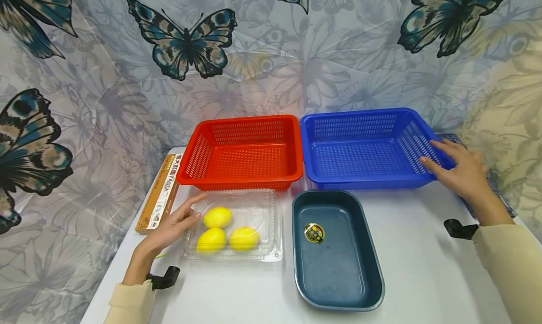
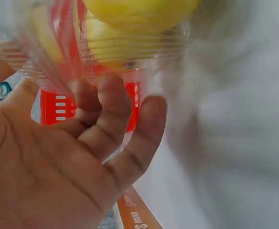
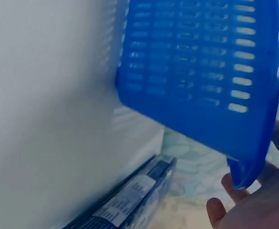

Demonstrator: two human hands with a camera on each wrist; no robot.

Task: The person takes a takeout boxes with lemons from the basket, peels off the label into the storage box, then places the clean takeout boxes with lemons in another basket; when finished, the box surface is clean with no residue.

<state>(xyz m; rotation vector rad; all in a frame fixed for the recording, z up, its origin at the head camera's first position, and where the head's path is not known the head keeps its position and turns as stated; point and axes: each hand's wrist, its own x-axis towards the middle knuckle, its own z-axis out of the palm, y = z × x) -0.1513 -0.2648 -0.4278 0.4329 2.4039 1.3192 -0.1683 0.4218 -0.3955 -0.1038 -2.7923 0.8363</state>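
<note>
A clear plastic container (image 1: 264, 220) with three yellow lemons (image 1: 244, 238) stands on the white table at the left. My left hand (image 1: 174, 227) is at its left side, the index finger and thumb at the upper edge. In the left wrist view, the other fingers (image 2: 113, 98) bend loosely beside the ribbed wall. On the right, a blue perforated basket (image 1: 360, 157) has my right hand (image 1: 463, 171) at its right rim, thumb and index finger reaching over it with a gap between them. Whether those fingertips touch the basket cannot be told.
A red perforated basket (image 1: 250, 162) adjoins the blue one at the back. In front lies a dark teal tray (image 1: 338, 263) with a round sticker. An orange-brown pasta box (image 1: 158, 197) lies at the left edge; a dark package (image 3: 130, 200) lies right of the blue basket.
</note>
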